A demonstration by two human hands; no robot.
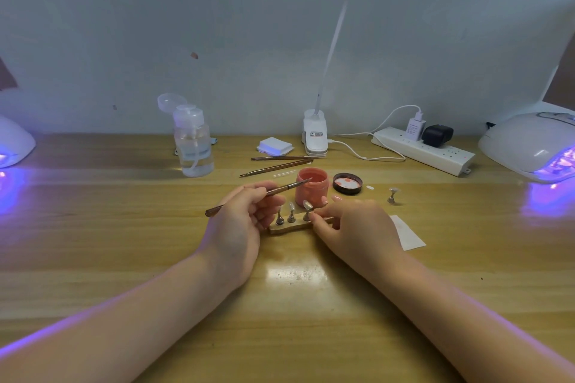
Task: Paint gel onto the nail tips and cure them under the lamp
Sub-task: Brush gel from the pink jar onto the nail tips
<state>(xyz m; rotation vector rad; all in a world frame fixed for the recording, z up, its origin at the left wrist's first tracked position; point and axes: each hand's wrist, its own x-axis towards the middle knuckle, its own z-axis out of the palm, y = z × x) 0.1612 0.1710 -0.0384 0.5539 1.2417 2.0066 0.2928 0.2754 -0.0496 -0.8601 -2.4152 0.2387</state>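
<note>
Nail tips (307, 204) gleam on small metal stands; your left hand (239, 224) pinches a slim brush (258, 196), your right hand (354, 227) pinches the wooden base (287, 228) beside the pink jar (312, 191).

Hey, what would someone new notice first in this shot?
Two hands meet at the table's middle: the left hand holds a brush tipped into an open pink jar, the right hand steadies a nail-tip stand. A purple-glowing lamp sits far right.

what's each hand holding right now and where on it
The left hand grips a brush at mid-handle. The right hand pinches the base of a nail-tip stand on the strip.
</note>
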